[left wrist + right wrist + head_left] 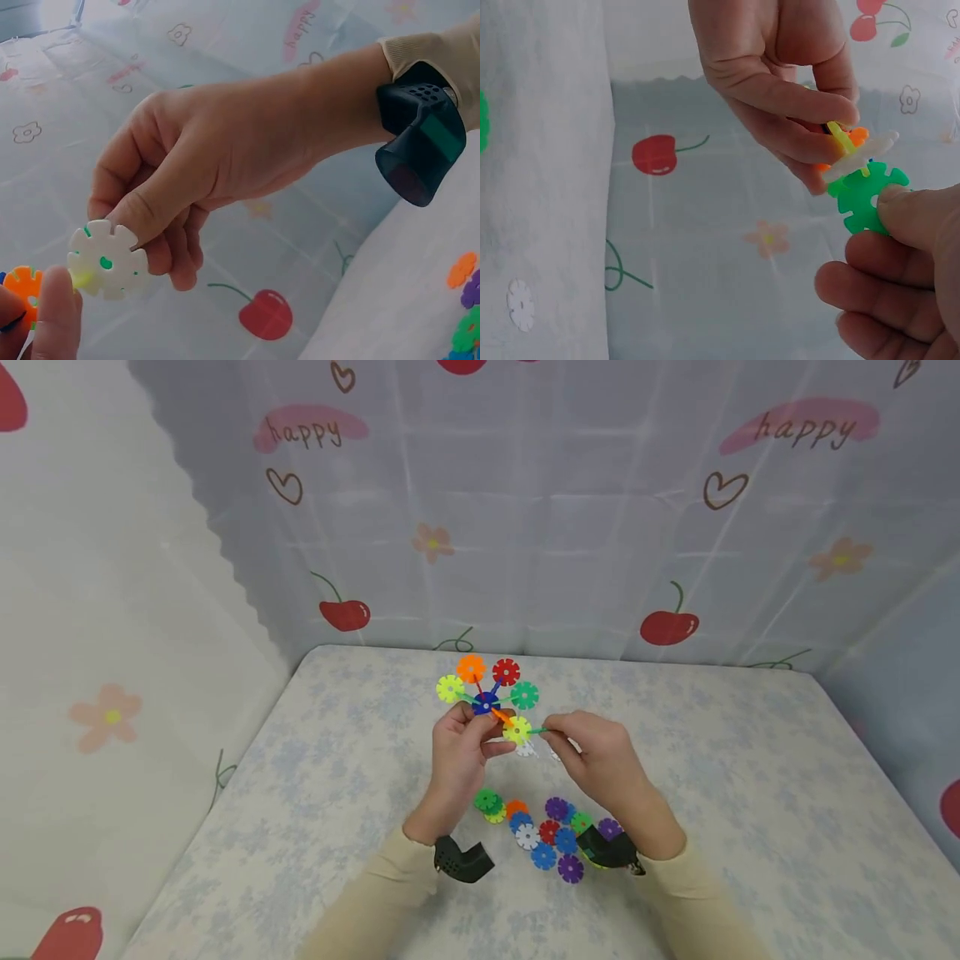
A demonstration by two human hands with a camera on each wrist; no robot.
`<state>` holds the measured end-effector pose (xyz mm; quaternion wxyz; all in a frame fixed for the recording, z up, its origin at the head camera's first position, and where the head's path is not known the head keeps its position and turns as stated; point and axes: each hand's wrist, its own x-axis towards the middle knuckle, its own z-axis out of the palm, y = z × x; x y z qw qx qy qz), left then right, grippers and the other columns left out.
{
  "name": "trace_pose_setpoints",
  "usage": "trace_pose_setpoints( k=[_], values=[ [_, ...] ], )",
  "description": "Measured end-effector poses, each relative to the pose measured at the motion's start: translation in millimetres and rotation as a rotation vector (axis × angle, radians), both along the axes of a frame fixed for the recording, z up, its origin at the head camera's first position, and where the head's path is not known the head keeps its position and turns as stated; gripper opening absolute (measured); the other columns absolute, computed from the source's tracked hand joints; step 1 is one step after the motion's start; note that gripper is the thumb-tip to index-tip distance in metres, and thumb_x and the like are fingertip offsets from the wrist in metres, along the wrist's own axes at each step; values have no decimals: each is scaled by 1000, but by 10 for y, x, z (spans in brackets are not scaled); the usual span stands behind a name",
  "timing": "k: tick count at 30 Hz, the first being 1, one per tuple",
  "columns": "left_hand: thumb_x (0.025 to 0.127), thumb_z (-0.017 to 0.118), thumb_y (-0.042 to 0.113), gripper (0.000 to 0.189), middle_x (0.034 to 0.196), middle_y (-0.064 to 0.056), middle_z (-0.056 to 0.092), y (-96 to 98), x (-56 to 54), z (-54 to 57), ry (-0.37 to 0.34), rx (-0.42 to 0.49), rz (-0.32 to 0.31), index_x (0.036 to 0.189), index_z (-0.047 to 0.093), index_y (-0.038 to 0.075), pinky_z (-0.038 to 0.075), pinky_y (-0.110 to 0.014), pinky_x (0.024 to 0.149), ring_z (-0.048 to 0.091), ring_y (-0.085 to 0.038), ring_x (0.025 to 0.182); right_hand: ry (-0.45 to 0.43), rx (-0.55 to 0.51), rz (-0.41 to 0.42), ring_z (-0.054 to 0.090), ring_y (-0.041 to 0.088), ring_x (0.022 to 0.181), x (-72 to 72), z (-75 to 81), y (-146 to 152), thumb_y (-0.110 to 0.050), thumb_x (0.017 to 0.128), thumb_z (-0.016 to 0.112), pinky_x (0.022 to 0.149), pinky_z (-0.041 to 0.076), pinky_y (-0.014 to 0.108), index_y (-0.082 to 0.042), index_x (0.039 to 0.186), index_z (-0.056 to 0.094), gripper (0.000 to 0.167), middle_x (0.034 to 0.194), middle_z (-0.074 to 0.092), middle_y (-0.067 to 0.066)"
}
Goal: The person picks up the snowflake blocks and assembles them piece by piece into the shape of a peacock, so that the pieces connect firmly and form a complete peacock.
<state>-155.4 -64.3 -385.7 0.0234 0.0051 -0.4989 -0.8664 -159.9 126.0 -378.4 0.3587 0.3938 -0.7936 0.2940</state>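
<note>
Above the table (pixel 337 777), the left hand (pixel 459 750) pinches the disc assembly (pixel 486 702), presumably for steadiness; the right hand (pixel 602 758) clamps a green disc (pixel 859 199), leaving its free edge against the yellow disc (pixel 517 731).

Hub disc (pixel 486 698) is showing dark blue, outer discs (pixel 465 665) yellow, orange, red, green; tablecloth (pixel 300 827) showing bluish florals, backdrop (pixel 525 485) red cherries.

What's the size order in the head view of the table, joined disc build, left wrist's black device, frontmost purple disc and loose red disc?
1. Table
2. Joined disc build
3. Black device
4. Frontmost purple disc and loose red disc: too alike to rank.
</note>
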Motion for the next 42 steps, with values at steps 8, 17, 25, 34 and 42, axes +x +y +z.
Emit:
trace_pose_setpoints(
  k=[8, 17, 25, 34, 42],
  values=[
    [99, 51, -1, 27, 91, -2, 77, 24, 2, -23, 16, -2, 33, 77, 39, 9, 61, -26, 61, 76, -12, 78, 44, -20, -7, 71, 21, 68, -14, -60, -65, -28, 105, 52, 63, 61, 36, 1, 90, 72, 39, 79, 74, 11],
    [101, 49, 0, 20, 95, 1, 76, -86, -100, -10, 28, 12, -77, 85, 44, 10, 63, -26, 67, 74, -10, 79, -290, -13, -126, 71, 24, 77, -166, -94, 62, 0, 85, 77, 71, 63, 42, 0, 105, 71, 20, 89, 76, 12],
    [100, 50, 0, 13, 93, 4, 75, -66, -89, -35, 48, -26, -53, 94, 48, 11, 62, -26, 66, 70, -10, 76, -937, 255, -380, 64, 28, 89, -486, -554, 221, -21, 97, 68, 76, 59, 40, -4, 137, 63, 43, 109, 69, 19],
    [107, 39, 13, 11, 95, 7, 64, -43, -116, -65, 10, 98, -111, 101, 48, 16, 53, -20, 76, 61, -9, 85, -1018, 320, -434, 51, 21, 75, -534, -798, 207, -21, 91, 75, 66, 46, 32, -1, 111, 70, 29, 85, 60, 9],
    [108, 31, 24, 11, 111, 2, 47, -14, -127, -40, -135, 245, -141, 103, 38, 18, 51, -22, 91, 54, -13, 107, -1039, 165, -280, 47, 17, 64, -484, -556, 299, -22, 95, 71, 57, 39, 28, -7, 86, 63, 19, 68, 48, 3]
  ],
)
